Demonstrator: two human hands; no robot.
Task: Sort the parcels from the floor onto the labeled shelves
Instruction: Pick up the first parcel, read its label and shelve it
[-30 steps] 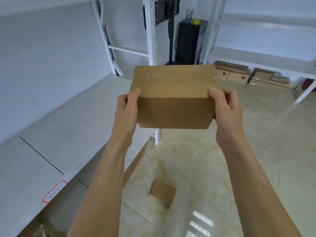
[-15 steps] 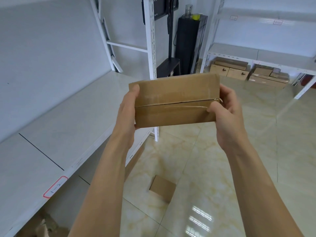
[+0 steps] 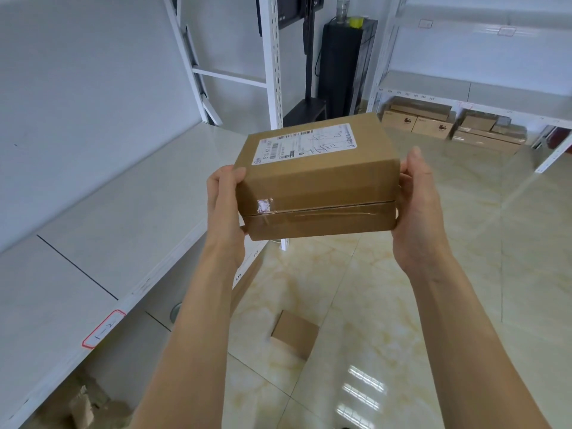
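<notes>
I hold a brown cardboard parcel [image 3: 318,193] in front of me at chest height, above the floor. Its top face carries a white shipping label [image 3: 305,144] with handwriting; a taped seam runs along the near side. My left hand [image 3: 224,212] grips the parcel's left end and my right hand [image 3: 416,212] grips its right end. A white shelf board [image 3: 102,230] stretches along my left, with a red-bordered tag [image 3: 103,329] on its front edge. A second small parcel [image 3: 294,334] lies on the tiled floor below.
A white shelf upright [image 3: 272,63] stands behind the parcel. The far rack [image 3: 464,103] at the right holds several cardboard boxes [image 3: 418,119] underneath. A black cabinet [image 3: 343,63] stands at the back. Torn cardboard [image 3: 82,410] lies under the left shelf.
I have rolled the parcel toward me in both hands, so its labelled face now points up and the taped seam faces me. The view has shifted slightly.
</notes>
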